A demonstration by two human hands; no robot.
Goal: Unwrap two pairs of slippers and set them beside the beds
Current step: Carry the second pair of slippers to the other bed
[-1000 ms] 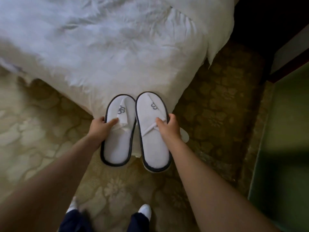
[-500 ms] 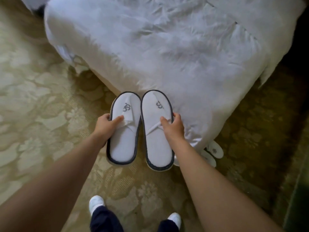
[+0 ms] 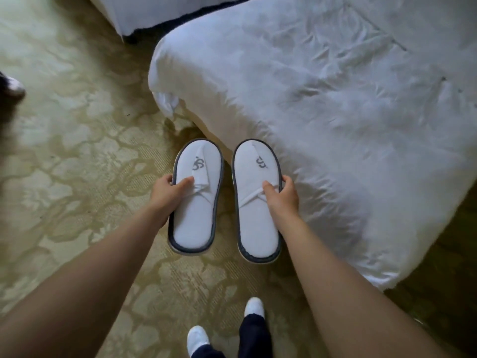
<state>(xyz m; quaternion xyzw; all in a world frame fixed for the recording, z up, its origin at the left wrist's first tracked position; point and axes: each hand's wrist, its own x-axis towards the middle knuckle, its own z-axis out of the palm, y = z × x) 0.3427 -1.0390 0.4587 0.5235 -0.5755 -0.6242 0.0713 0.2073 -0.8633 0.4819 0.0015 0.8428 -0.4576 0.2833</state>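
Note:
I hold two white slippers with dark grey trim and a grey logo, flat and soles down, above the carpet. My left hand (image 3: pixel 169 195) grips the left slipper (image 3: pixel 196 218) at its outer edge, thumb on the folded strap. My right hand (image 3: pixel 280 196) grips the right slipper (image 3: pixel 258 223) the same way. A small gap separates the slippers. Both hang just left of the corner of the bed (image 3: pixel 335 104), which is covered by a rumpled white duvet. No wrapping shows on them.
Patterned yellow-green carpet (image 3: pixel 77 164) covers the floor. A second white-covered bed (image 3: pixel 154 11) stands at the top, with a dark gap between the beds. My feet in white shoes (image 3: pixel 254 307) are below. Another person's shoe (image 3: pixel 13 85) shows at the left edge.
The view has swung left, so the bed now lies to the right and a second bed appears. The slippers have drawn slightly apart. The pair on the floor by the bed has left view.

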